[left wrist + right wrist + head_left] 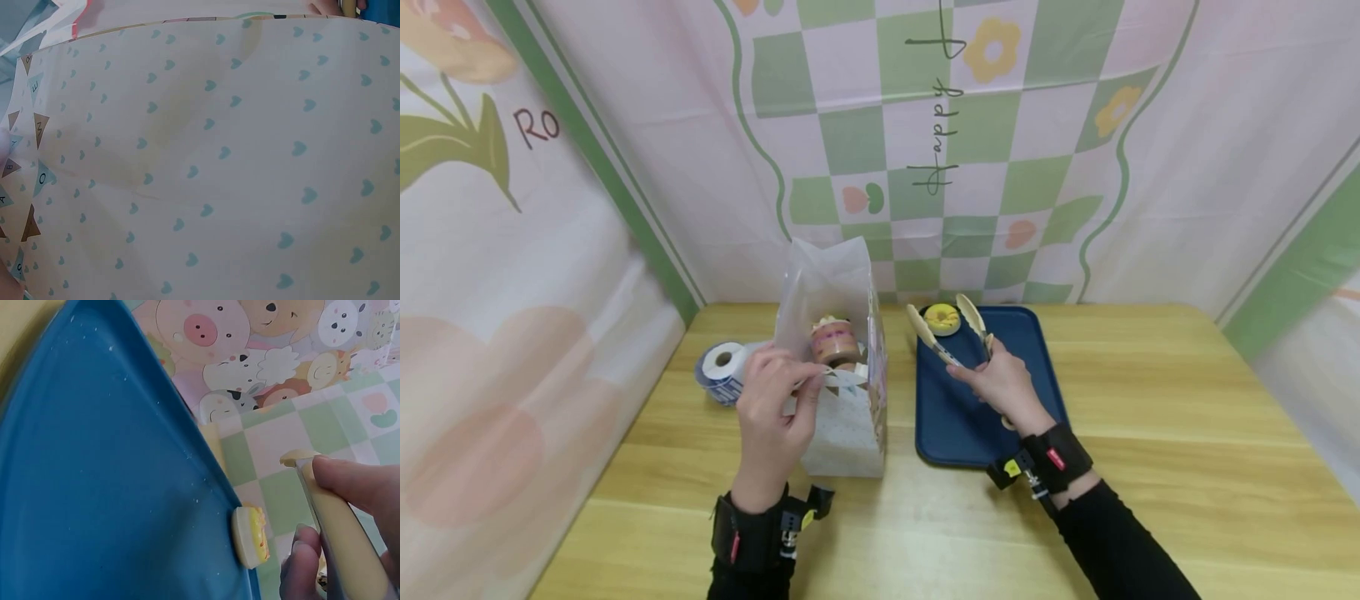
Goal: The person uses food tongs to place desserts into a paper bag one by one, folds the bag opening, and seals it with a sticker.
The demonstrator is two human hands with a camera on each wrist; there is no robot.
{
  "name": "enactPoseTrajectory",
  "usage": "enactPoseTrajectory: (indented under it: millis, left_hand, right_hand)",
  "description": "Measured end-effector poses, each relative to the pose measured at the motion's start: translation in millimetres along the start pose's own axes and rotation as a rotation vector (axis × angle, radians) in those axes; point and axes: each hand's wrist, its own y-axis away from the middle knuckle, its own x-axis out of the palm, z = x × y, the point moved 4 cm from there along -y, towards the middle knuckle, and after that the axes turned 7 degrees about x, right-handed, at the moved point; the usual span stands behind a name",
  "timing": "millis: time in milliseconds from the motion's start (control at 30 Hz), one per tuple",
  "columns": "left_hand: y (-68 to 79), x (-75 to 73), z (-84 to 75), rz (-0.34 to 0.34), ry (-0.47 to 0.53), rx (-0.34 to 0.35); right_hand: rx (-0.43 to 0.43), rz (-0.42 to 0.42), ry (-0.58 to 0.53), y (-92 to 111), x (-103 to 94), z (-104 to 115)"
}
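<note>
My left hand (778,408) pinches the near rim of a standing paper bag (846,437) between thumb and fingers. Inside the bag lies a pink-and-brown cake-like item (835,342), with other pieces partly hidden below it. In the left wrist view the bag's white side with blue hearts (206,162) fills the picture. My right hand (1000,383) grips a pair of tongs (931,340) with cream tips, spread apart. A yellow-topped donut (942,319) sits at the far left corner of a blue tray (943,425), between the tong tips as seen from the head.
Left of the bag stands a white roll (722,360) with blue wrapping. The wooden table (1150,400) ends at a printed cloth wall (917,167) behind the tray. A small tan ring (1007,423) shows on the tray under my right wrist.
</note>
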Motion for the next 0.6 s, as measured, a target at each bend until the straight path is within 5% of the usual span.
enactPoseTrajectory:
  millis: [600]
  left_hand:
    - [0.7,-0.1,0.1,0.000,-0.004,0.002]
  right_hand:
    - [0.047,0.023,0.014,-10.2,1.9,-4.3]
